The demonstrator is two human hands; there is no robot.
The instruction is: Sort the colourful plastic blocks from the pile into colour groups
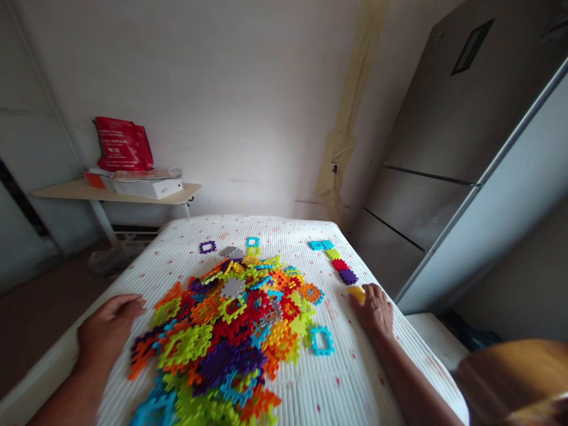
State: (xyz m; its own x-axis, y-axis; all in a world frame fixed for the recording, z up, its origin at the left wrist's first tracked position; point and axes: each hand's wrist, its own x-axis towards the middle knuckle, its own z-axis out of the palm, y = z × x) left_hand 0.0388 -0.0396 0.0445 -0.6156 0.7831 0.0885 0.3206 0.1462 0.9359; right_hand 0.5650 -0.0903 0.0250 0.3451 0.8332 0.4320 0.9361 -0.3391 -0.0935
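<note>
A heap of colourful plastic interlocking pieces [233, 313] with notched edges lies in front of me. My left hand [110, 325] rests at the heap's left side, loosely curled, with nothing visible in it. At the table's right side, my right hand [376, 310] has its thumb and fingers around a yellow interlocking piece [356, 294], partly hidden by them. Just beyond it a chain runs away from me: a purple piece [348, 276], a red piece [339, 264], a lime piece [332, 254] and blue pieces [321, 245]. The yellow piece appears slightly apart from the purple one.
A light-blue frame piece [322, 341] lies right of the heap; a purple frame piece [207, 247] sits behind it. White ribbed cloth covers the table [306, 390]. A fridge [412, 148] stands to the right. A side table [66, 190] at left bears boxes and a red bag [123, 144].
</note>
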